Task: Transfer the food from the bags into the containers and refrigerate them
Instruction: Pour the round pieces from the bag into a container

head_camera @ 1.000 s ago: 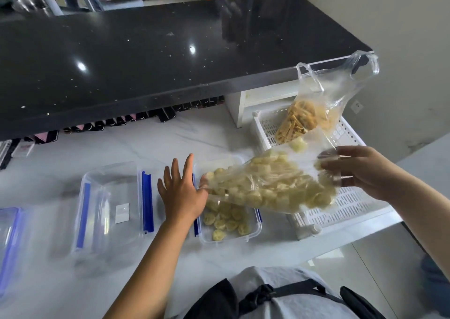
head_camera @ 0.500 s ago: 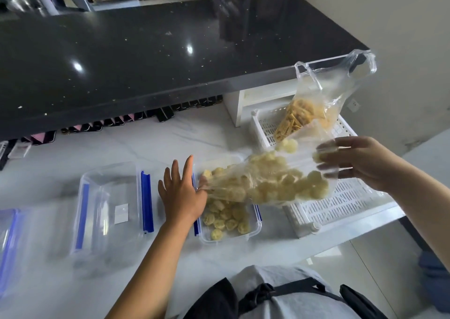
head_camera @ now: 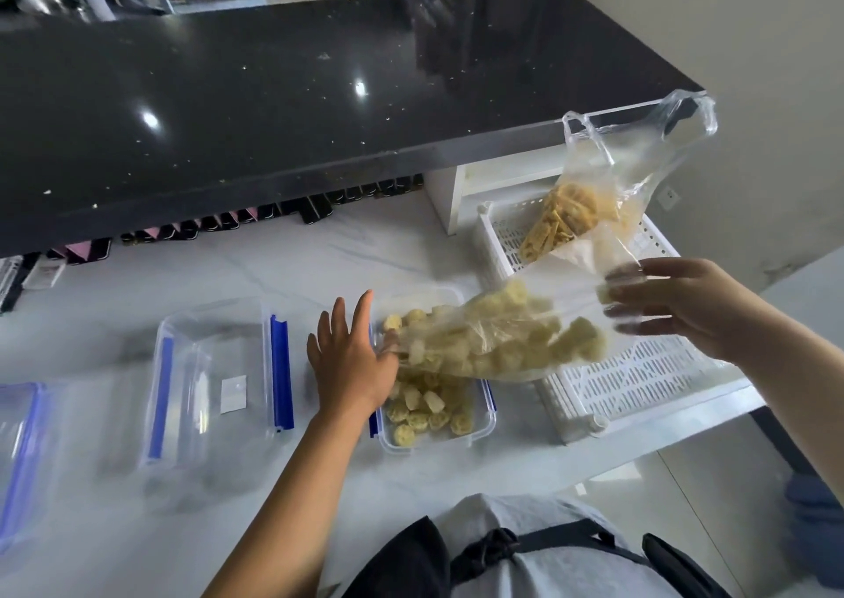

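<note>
A clear plastic bag of pale yellow food pieces (head_camera: 502, 341) lies tilted over a small clear container (head_camera: 485, 433) with blue clips, its mouth pointing down to the left. Several pieces (head_camera: 424, 410) lie in the container. My right hand (head_camera: 685, 309) grips the bag's closed end and holds it up at the right. My left hand (head_camera: 351, 360) rests flat with straight fingers at the container's left edge, thumb against the bag's mouth. A second clear bag of darker yellow strips (head_camera: 593, 200) stands in a white slotted basket (head_camera: 639, 382).
An empty clear container with blue clips (head_camera: 214, 378) sits left of my left hand, and another (head_camera: 18, 451) lies at the far left edge. A black countertop (head_camera: 274, 117) overhangs the white marble counter (head_camera: 319, 259). The counter's edge runs just beyond the basket.
My right hand has lifted the bag's closed end a little higher, and more pieces have slid toward the mouth and into the container. My left hand has stayed put.
</note>
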The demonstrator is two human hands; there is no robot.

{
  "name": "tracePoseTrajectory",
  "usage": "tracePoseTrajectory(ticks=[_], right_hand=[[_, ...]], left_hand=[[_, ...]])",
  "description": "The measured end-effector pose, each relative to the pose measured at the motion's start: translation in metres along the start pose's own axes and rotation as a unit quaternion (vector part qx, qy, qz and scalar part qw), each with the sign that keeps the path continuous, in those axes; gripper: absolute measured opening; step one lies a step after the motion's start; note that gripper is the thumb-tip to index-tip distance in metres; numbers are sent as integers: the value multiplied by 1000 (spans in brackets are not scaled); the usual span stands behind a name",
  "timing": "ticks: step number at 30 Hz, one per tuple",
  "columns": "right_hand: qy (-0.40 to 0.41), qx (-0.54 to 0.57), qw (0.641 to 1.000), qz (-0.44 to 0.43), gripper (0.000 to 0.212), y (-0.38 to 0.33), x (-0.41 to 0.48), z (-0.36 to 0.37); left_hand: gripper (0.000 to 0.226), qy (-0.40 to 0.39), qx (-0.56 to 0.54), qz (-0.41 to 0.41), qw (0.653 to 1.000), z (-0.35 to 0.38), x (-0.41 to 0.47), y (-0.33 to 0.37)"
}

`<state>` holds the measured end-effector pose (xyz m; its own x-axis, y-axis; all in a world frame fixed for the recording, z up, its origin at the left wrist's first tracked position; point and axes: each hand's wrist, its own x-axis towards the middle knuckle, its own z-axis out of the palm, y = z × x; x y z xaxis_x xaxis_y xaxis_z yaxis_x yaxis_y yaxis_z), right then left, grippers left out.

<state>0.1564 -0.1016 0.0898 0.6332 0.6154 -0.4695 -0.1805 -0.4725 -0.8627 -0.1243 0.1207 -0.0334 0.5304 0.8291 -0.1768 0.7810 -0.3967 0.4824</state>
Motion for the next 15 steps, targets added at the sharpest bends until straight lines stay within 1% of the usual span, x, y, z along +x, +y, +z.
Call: tracePoseTrajectory(ticks=[2,4,6,8,11,13,15], right_hand=[[4,-7,1000,7,40,5,0,-1],[1,10,1000,2,39,4,-1,-4],[4,4,1000,-3,38,2,-2,-4],[11,-15,1000,-5,36,4,-5,-2],[15,5,1000,-23,36,-1,-5,-5],[20,-3,999,-31,36,-4,-4,-5],[26,-32,999,-28,37,-3,-4,-2]], left_hand=[[79,-1,4,6,1000,0,0,1],[79,9,-1,12,1000,0,0,3],[78,11,-2,14,1000,-1,1,4],[77,12,-2,17,1000,-1,1,4],[68,35,-15,27,999,-2,4,6],[65,37,-10,24,999,-2,6,6],[71,24,7,18,1000,-2,7,5]])
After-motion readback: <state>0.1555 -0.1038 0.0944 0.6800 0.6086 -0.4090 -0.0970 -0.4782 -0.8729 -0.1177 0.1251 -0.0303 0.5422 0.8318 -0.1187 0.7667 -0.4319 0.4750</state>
